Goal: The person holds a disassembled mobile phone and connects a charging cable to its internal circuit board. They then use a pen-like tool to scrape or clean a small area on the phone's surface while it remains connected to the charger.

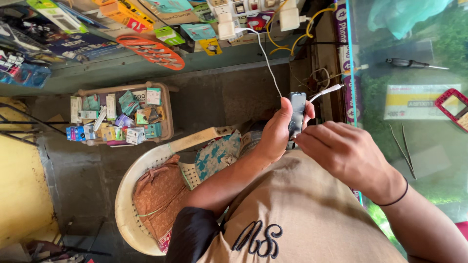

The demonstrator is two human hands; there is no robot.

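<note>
My left hand [275, 134] grips a small dark phone [296, 113] held upright in front of my chest. My right hand [341, 153] is closed at the phone's lower right side, fingertips against it. A white cable plug [327, 90] hangs just right of the phone's top; whether it is plugged in I cannot tell. The cable [265, 56] runs up to a white adapter [226, 25] on a power strip above.
A glass counter [419, 146] at right holds tweezers [403, 148], a screwdriver [414, 63] and a red phone frame [453, 107]. At left are a white plastic chair [131, 195] with cloths and a tray of small boxes [119, 114].
</note>
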